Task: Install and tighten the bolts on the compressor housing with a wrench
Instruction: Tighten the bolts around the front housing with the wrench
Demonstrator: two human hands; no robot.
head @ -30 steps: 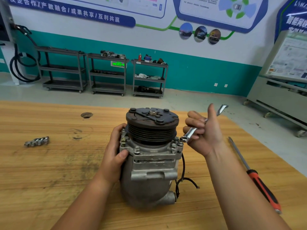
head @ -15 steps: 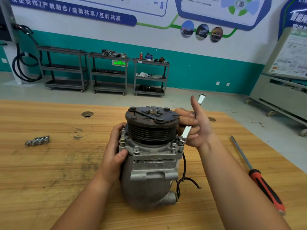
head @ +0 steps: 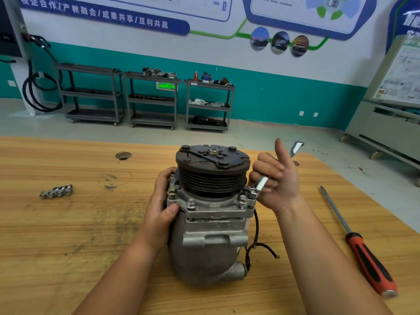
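Table (head: 68, 235): wooden; carrying the compressor housing (head: 209, 242), which is standing upright near the front middle, pulley end up.
Wall banner (head: 102, 13): reading "校企合作/产教融合/成果共享/互利共赢"; no brand marking is showing on the housing.
Left hand (head: 159, 208): gripping the housing flange from the left, with the fingers wrapping behind and the thumb pressing in front.
Right hand (head: 279, 180): fingers curling round the wrench (head: 261, 181), thumb pointing up.
Screwdriver (head: 368, 264): lying on the table, well right of the housing.
Wrench: lower end sitting on the right-hand flange bolt (head: 252, 191), handle slanting up and away.
Loose metal pieces (head: 56, 190): lying far left; possibly bolts.
Step in hand: judged to be tightening that flange bolt.
Next move: calling for a handle swing while the left hand is bracing and the wrench is staying seated on the bolt head.
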